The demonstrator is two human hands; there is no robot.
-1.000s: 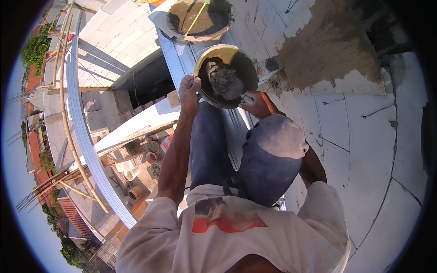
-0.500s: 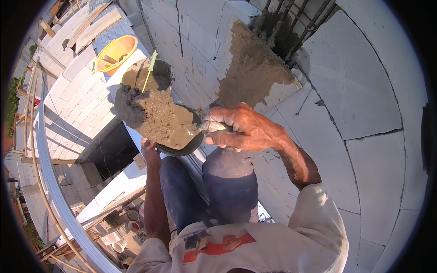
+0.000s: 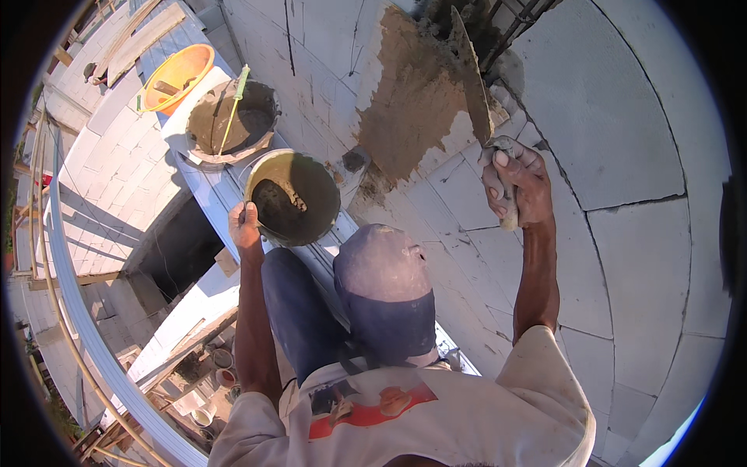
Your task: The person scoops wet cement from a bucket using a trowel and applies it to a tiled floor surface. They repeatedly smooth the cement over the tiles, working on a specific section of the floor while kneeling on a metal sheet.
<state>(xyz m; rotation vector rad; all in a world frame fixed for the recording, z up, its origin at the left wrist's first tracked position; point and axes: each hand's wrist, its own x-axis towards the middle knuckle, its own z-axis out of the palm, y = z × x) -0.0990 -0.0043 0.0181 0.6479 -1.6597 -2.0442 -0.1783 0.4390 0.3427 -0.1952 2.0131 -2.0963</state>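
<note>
My right hand (image 3: 523,180) is closed round the handle of a mortar-smeared trowel (image 3: 471,86). Its blade is seen nearly edge-on, up by the rebar (image 3: 517,31). Left of the blade, wet grey-brown mortar (image 3: 408,97) covers part of the white block. At the left, my left hand (image 3: 244,226) grips the rim of a dark bucket (image 3: 320,187), thumb over the edge. A little mortar lies in the bottom of that bucket. Mortar on the blade cannot be made out clearly.
A second bucket (image 3: 261,124) holds mortar, with a thin green-handled yellow rod (image 3: 233,113) across it. Behind it stands a yellow-orange basin (image 3: 201,58) with a tool inside. White block wall (image 3: 599,140) rises on the right. A dark opening (image 3: 183,249) drops away at the left.
My right hand has swung the trowel from over the bucket up and right to the mortar patch by the rebar. The large mortar load no longer covers the bucket. My left hand stays at the rim.
</note>
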